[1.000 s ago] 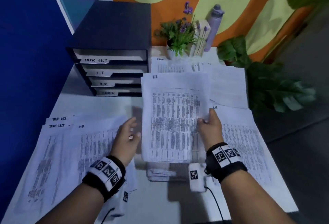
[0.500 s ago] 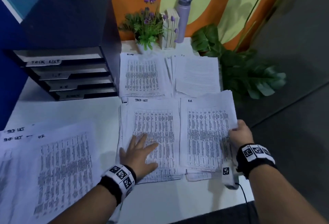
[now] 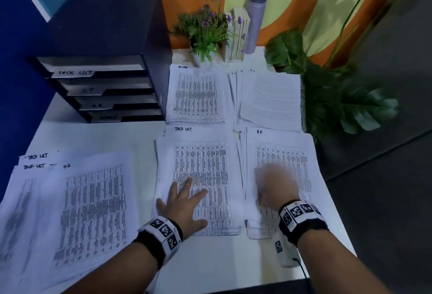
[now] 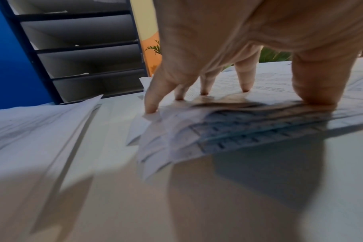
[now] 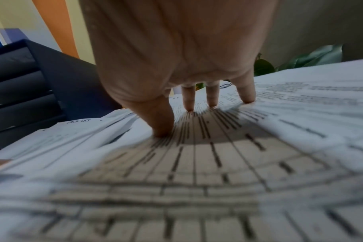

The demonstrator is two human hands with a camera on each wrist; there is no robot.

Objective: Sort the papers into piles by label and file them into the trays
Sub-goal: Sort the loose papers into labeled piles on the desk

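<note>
Four labelled piles lie on the white table [image 3: 98,137]: ADMIN [image 3: 198,97], IT [image 3: 271,99], TASK LIST [image 3: 203,167] and HR [image 3: 287,153]. A loose spread of unsorted sheets [image 3: 70,212] covers the left. The black tray unit [image 3: 105,64] stands at the back left with four labelled slots. My left hand [image 3: 184,202] lies flat on the TASK LIST pile, its spread fingertips [image 4: 203,91] pressing the paper. Blurred by motion, my right hand [image 3: 275,186] rests on the HR pile, straight fingertips [image 5: 189,106] touching the top sheet.
A small flowering plant [image 3: 205,34], upright books [image 3: 240,34] and a lilac bottle [image 3: 256,18] stand at the table's back. A large-leaved plant [image 3: 339,102] crowds the right edge, where the table ends just beyond the HR pile. Bare tabletop shows in front of the trays.
The HR sheet my right hand held up a second ago now lies on the HR pile. That hand let go of its edge and slid onto the top; the left settled on the TASK LIST pile.
</note>
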